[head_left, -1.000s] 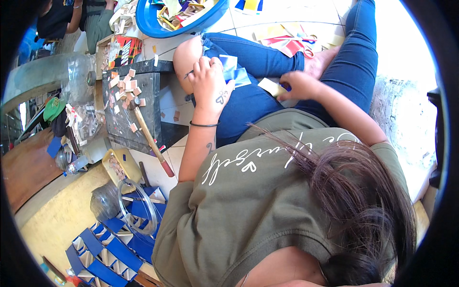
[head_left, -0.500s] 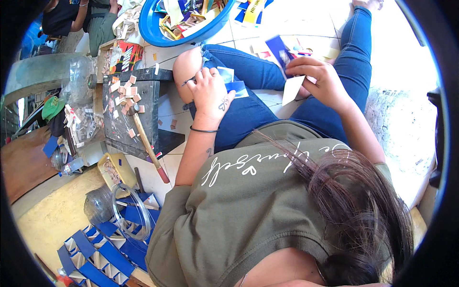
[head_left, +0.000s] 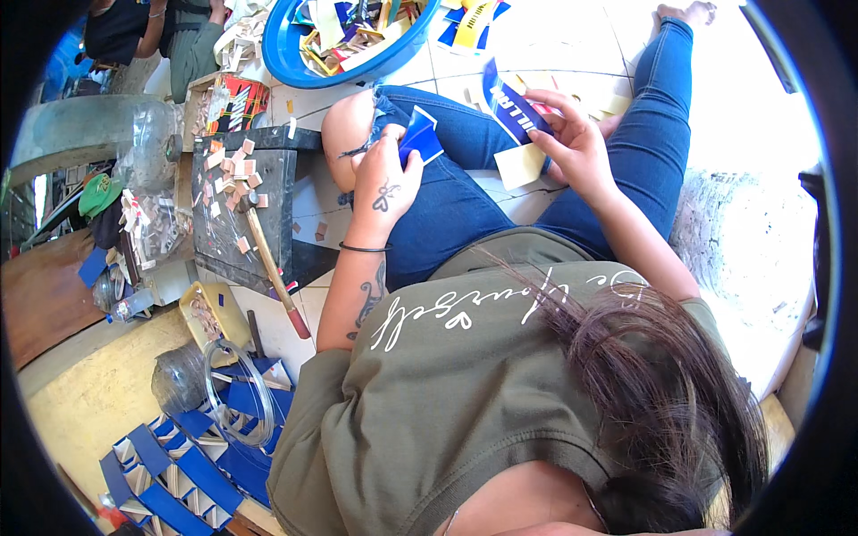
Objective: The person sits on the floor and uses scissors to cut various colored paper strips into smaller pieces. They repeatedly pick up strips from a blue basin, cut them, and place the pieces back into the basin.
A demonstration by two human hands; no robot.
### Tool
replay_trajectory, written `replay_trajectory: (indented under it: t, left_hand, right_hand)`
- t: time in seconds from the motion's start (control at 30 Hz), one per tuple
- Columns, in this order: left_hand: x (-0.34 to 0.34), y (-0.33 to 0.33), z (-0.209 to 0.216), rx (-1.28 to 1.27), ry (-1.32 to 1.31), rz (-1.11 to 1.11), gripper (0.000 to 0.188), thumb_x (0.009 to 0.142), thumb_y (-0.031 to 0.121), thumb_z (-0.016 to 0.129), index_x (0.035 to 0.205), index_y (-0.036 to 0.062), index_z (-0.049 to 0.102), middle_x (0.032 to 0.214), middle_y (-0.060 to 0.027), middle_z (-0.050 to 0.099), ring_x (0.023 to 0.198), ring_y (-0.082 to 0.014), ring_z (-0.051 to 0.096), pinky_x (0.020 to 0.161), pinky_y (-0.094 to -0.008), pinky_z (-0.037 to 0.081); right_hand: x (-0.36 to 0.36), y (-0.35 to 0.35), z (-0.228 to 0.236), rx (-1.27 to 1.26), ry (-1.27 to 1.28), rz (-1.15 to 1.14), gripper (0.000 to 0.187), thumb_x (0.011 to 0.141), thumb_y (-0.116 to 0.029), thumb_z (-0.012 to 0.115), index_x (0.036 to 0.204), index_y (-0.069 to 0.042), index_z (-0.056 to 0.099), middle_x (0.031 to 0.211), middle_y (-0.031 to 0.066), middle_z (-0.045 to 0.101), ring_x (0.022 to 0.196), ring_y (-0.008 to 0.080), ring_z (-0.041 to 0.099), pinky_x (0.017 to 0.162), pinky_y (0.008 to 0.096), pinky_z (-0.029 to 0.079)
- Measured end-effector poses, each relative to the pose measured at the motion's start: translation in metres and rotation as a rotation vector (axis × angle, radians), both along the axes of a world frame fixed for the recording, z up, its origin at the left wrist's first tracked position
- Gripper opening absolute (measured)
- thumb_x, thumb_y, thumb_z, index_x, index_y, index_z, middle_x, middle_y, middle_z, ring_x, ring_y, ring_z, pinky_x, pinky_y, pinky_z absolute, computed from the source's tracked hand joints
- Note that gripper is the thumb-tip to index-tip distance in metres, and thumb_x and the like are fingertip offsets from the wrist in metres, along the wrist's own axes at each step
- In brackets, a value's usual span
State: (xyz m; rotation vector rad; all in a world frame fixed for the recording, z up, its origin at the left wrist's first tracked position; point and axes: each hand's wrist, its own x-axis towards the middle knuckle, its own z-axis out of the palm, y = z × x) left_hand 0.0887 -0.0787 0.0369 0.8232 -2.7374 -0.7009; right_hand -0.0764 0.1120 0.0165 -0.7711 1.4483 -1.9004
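Note:
My left hand [head_left: 386, 185] is closed on a folded blue piece [head_left: 418, 136] with white edges, held just above my left thigh near the torn knee of my jeans. Across from it, my right hand [head_left: 579, 147] pinches a blue printed strip [head_left: 515, 113] with pale lettering, tilted up and away from me. A cream paper piece [head_left: 520, 167] hangs below that strip by the right fingers; whether it is joined to the strip I cannot tell. The two hands are apart, over my lap.
A blue basin [head_left: 295, 67] full of scraps stands beyond my left knee. On my left, a dark wooden block [head_left: 241, 214] carries small wooden pieces and a hammer [head_left: 270, 255]. Blue assembled pieces [head_left: 170, 464] lie at lower left. Another person [head_left: 192, 45] sits at upper left.
My left hand has gone from resting over blue pieces on my thigh to gripping a folded blue piece. My right hand has moved slightly left and turned, so the strip's lettering shows.

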Motion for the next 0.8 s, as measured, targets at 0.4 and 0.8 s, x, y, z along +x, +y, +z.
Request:
replay_trajectory:
  t: [0.4, 0.8]
  left_hand:
    - [-0.024, 0.029, 0.012, 1.25, 0.632, 0.095, 0.025, 0.084, 0.0, 0.051, 0.108, -0.0021, 0.047, 0.1, -0.0089, 0.058, 0.087, -0.0115, 0.057, 0.076, -0.0223, 0.046]
    - [-0.052, 0.058, -0.011, 1.332, 0.566, 0.204, 0.023, 0.084, 0.004, 0.054, 0.106, -0.0006, 0.049, 0.097, -0.0076, 0.06, 0.083, -0.0103, 0.058, 0.078, -0.0225, 0.045]
  right_hand:
    - [-0.011, -0.012, -0.026, 0.122, -0.674, -0.093, 0.01, 0.083, -0.012, 0.06, 0.091, -0.006, 0.058, 0.082, 0.0018, 0.062, 0.069, 0.0064, 0.059, 0.055, 0.0157, 0.046]
    - [0.016, -0.028, -0.013, 0.056, -0.402, 0.015, 0.015, 0.085, -0.004, 0.051, 0.099, -0.001, 0.056, 0.088, 0.0021, 0.06, 0.079, 0.0064, 0.055, 0.071, 0.0188, 0.043]
